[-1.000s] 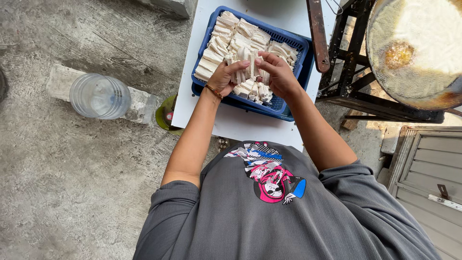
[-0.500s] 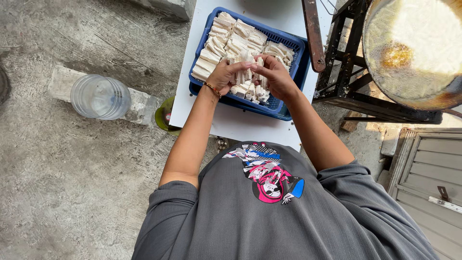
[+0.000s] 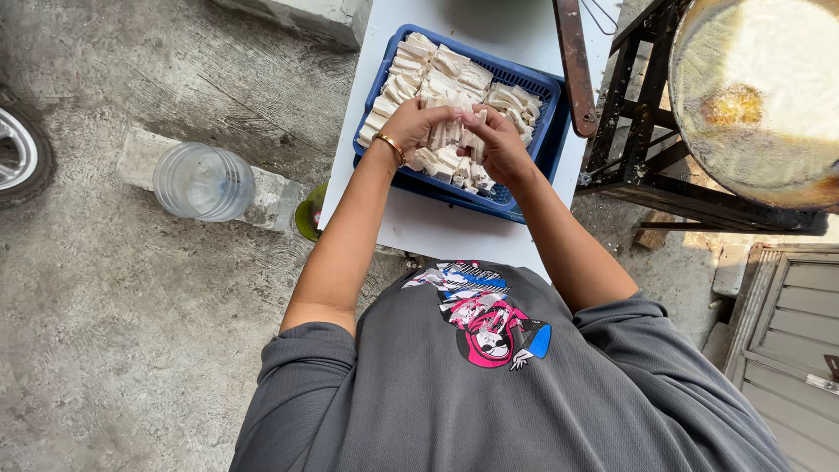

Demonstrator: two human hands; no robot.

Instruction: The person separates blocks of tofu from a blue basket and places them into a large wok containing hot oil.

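A: What is held by the hands?

B: A bunch of pale strips is gripped between both. The left hand is closed round the bunch's left side, a gold bangle being worn at its wrist. The right hand is closed on the right side, fingers curled over the top of the strips.

A: Where is the bunch kept?

B: It is held just above the near part of a blue basket. More strips are seen under and beyond the hands, packed in rows toward the far left corner of the basket. Whether the held bunch touches the ones beneath cannot be told.

A: What is the basket set on?

B: A white desk, whose bare surface is seen nearer than the hands.

A: And around them?

B: To the right of the right hand a dark metal stand is placed, and a big pan of pale frothy liquid is carried on it, with a browned piece floating in it. A rusty bar is laid just beyond the right hand, past the basket's corner. Well left of the left hand, a clear water jug is stood on a concrete block on the floor.
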